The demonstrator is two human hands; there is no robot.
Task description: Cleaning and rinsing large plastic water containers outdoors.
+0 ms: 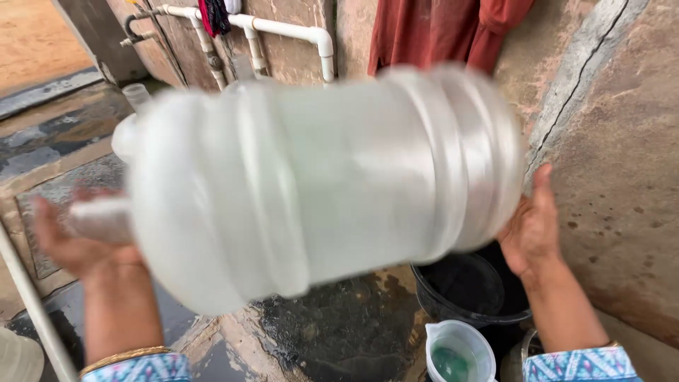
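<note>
A large clear jug (318,184) is held on its side between the two hands, in front of the chest, and it is blurred. The left hand (74,237) is closed around the neck of the jug, at the narrow end; the fingers are curled over it, though the blur hides how tightly. The right hand (534,226) is spread open and pressed flat against the bottom of the jug, with the thumb pointing up beside the rim of the base. A gold bangle (124,357) is seen on the left wrist, and patterned blue sleeves (580,364) are seen on both arms. Just below the right hand a black bucket (470,290) is placed on the ground, and nearer to the body, under the right forearm, a small clear pitcher (456,350) with green liquid inside is seen. Between the two forearms, below the jug, the wet stone floor (339,332) is visible. A pale pole (32,304) is crossed diagonally to the left of the left hand. To the right of the right hand a rough plastered wall (615,155) is found. Farther, above the jug, white pipes (283,32) are fixed to the wall, and a red cloth (438,32) is hung beside them, above the right hand.
</note>
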